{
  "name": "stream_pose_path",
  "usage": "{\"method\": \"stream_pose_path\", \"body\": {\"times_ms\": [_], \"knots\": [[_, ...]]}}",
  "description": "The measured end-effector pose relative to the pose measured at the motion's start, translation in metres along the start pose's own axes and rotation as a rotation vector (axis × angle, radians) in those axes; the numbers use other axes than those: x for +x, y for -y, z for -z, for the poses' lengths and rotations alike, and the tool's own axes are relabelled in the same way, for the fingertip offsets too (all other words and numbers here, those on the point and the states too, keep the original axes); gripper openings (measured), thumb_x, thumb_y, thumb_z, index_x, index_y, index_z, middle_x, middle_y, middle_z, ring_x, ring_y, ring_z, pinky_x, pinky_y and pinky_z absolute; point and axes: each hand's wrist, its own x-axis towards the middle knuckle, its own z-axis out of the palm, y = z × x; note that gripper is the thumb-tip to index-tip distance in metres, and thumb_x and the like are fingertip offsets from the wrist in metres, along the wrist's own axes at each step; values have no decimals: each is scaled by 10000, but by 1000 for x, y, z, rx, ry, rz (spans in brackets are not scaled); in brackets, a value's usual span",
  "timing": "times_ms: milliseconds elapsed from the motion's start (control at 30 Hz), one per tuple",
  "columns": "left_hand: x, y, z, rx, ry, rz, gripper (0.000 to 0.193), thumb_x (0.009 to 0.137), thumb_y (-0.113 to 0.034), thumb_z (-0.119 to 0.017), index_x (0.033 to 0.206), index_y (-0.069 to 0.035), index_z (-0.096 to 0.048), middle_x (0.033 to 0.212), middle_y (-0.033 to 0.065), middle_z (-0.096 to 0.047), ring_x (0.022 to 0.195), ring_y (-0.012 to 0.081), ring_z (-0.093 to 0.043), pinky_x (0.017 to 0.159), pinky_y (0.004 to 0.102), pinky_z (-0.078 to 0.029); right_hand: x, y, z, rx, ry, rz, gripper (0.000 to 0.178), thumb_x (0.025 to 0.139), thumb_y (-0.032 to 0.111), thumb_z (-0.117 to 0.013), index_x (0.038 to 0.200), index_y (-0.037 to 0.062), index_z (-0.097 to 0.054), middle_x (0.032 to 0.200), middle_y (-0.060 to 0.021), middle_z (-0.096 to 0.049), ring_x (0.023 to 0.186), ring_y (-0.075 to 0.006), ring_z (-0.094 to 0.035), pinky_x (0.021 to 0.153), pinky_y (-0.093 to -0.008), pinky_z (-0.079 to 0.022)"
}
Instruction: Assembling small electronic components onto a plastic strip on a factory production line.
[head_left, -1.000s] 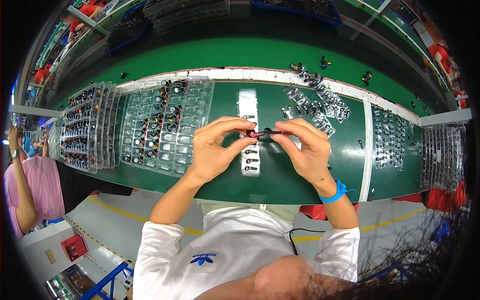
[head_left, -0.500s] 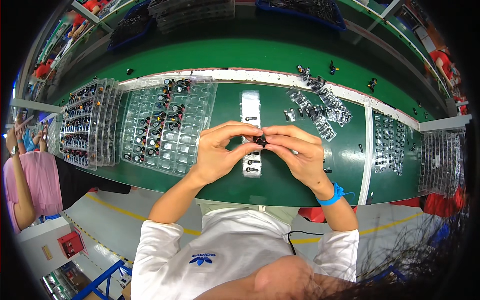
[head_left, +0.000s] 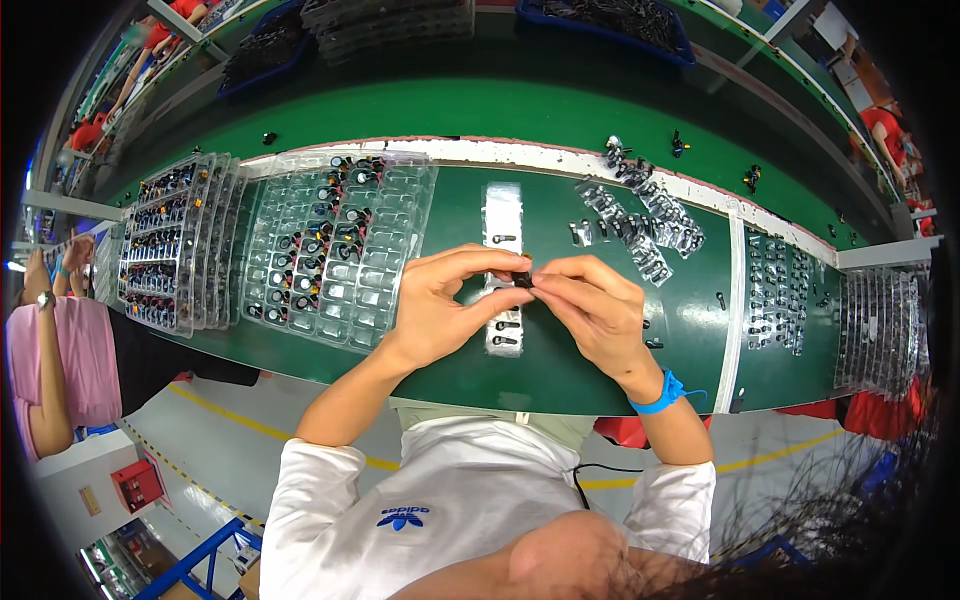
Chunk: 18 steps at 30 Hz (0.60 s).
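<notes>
Over the middle of the green bench, my left hand (head_left: 432,305) pinches a small black part (head_left: 521,279) between thumb and index finger. My right hand (head_left: 597,315) closes its thumb and fingertips on the right side of the same part. The fingertips hide much of it, so its exact kind is unclear. Beneath the hands lies a narrow clear-and-silver plastic strip (head_left: 503,205), with several small black parts with round ends (head_left: 507,326) set along it. My forearms come in from below, a blue band round the right wrist.
Left of my hands lies a clear blister tray (head_left: 400,215) partly filled with small components, beside a stack of filled trays (head_left: 165,250). Loaded strips (head_left: 630,225) lie to the right. Beyond a white ledge runs a green belt (head_left: 450,115) carrying scattered parts. A co-worker (head_left: 70,360) is at far left.
My right fingers have curled in and shifted slightly at the black part, while my left hand keeps its pinch. The parts on the green belt have moved a little to the right.
</notes>
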Motion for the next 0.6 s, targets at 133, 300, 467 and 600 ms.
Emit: {"method": "stream_pose_path", "body": {"times_ms": [133,300,467,600], "knots": [[-1,2,-1,42,-25,-25,297,832,46,-815,1122,2,-766,1119,144,-764,1013,218,-740,882,328,-606,0,-2,-2,33,14,-49,204,812,-88,-791,1000,-14,-766,981,-125,-733,865,-215,-724,711,-300,-589],[1,-5,-1,256,10,-103,247,804,116,-796,1037,40,-764,1041,165,-772,1003,249,-742,884,343,-605,-1,-4,-1,238,21,-199,195,809,-82,-795,988,-14,-762,953,-122,-728,862,-201,-716,767,-301,-574],[-1,-2,-1,132,14,13,245,818,128,-778,1046,40,-760,1023,169,-771,972,245,-748,873,340,-610,-2,-6,-1,264,52,-219,161,813,-77,-785,955,-11,-748,929,-118,-730,853,-208,-721,774,-306,-569],[-1,-2,-2,119,20,24,234,837,136,-756,1055,49,-751,1009,175,-767,957,236,-751,858,334,-615,-1,-5,-1,244,41,-174,142,818,-85,-767,929,-1,-739,905,-116,-733,836,-216,-727,760,-309,-568]]}}
